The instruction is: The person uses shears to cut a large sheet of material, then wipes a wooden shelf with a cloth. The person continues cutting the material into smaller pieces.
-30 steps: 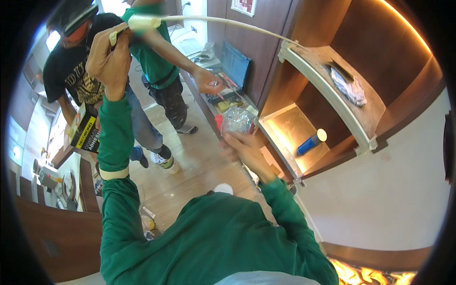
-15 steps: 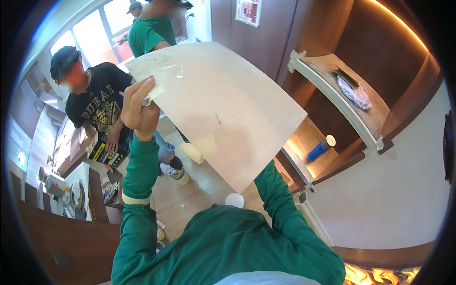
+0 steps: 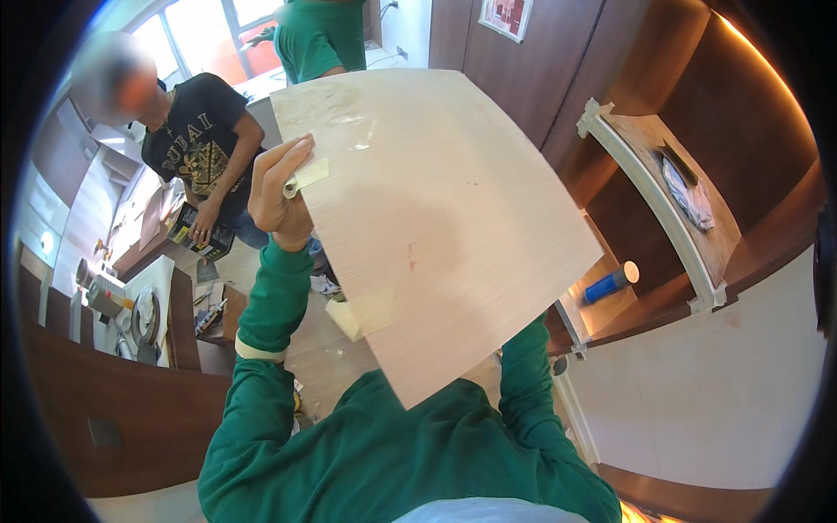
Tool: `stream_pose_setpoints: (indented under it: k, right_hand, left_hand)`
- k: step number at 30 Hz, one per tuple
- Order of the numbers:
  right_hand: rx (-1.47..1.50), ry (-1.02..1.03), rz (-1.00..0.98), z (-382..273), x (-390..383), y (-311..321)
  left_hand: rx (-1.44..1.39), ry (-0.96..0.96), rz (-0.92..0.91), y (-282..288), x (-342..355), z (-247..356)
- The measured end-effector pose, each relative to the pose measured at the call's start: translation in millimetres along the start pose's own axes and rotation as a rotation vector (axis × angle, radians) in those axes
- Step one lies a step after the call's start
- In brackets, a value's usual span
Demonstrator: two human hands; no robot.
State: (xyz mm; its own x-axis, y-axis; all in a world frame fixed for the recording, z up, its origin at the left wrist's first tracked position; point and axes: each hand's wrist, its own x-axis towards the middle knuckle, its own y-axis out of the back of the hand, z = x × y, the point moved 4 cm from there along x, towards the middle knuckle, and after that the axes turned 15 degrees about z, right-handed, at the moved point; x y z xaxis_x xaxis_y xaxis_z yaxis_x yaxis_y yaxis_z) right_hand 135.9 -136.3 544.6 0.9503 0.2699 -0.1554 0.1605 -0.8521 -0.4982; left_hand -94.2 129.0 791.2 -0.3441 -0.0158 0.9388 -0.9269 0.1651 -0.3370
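Dark-green long-sleeved top point(image 3: 418, 449), creased over the torso at 6 o'clock. Left sleeve point(image 3: 275, 301), 8 to 9 o'clock: same green, narrow cream band point(image 3: 260, 349) round the forearm, cuff at the wrist. Left hand point(image 3: 283, 199) bare. Right sleeve point(image 3: 530, 401), 5 o'clock: green, wrinkled, cuff hidden. Pale grey patch point(image 3: 488, 512) at 6, garment unclear.

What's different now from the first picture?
The board turned from edge-on to showing its broad face and came lower in view. The right hand is now hidden behind it. The left hand still grips the board's edge; the blue tube stayed put.
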Motion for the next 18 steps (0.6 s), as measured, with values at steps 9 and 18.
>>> stream_pose_setpoints:
  k: [9,18]
  right_hand:
    - [0.188,-0.173,-0.063,-66.0,-37.3,-27.8]
    - [0.130,-0.205,-0.006,-26.3,-55.2,12.9]
  left_hand:
    - [-0.047,0.108,-0.018,9.3,-21.5,-6.8]
    - [-0.241,1.098,-0.245,76.3,-152.0,-19.9]
